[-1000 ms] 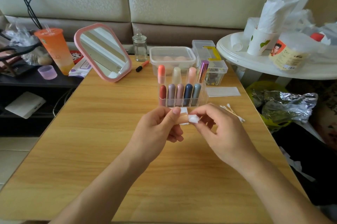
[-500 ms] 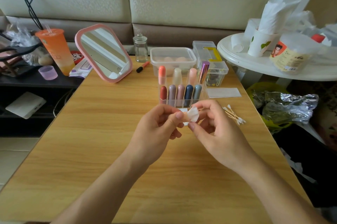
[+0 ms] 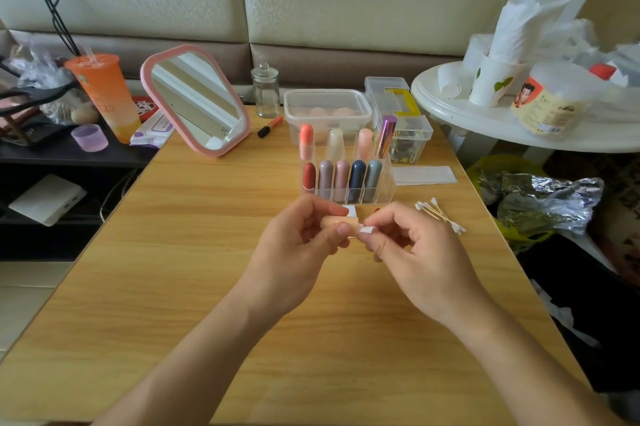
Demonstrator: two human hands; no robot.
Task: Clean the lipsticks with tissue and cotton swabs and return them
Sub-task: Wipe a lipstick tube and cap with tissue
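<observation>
Wooden bench (image 3: 194, 269) before a pale sofa, seen from the head camera. My left hand (image 3: 294, 256) has its fingers curled round a peach lipstick (image 3: 330, 223), held just in front of the clear rack (image 3: 389, 188) (nine others stand in it). My right hand (image 3: 419, 252) pinches a scrap of tissue (image 3: 367, 230) against the tube's end. I judge I'm mid-wipe. Next I'd turn the tube, then perhaps reach right for the cotton swabs (image 3: 440, 216).
</observation>
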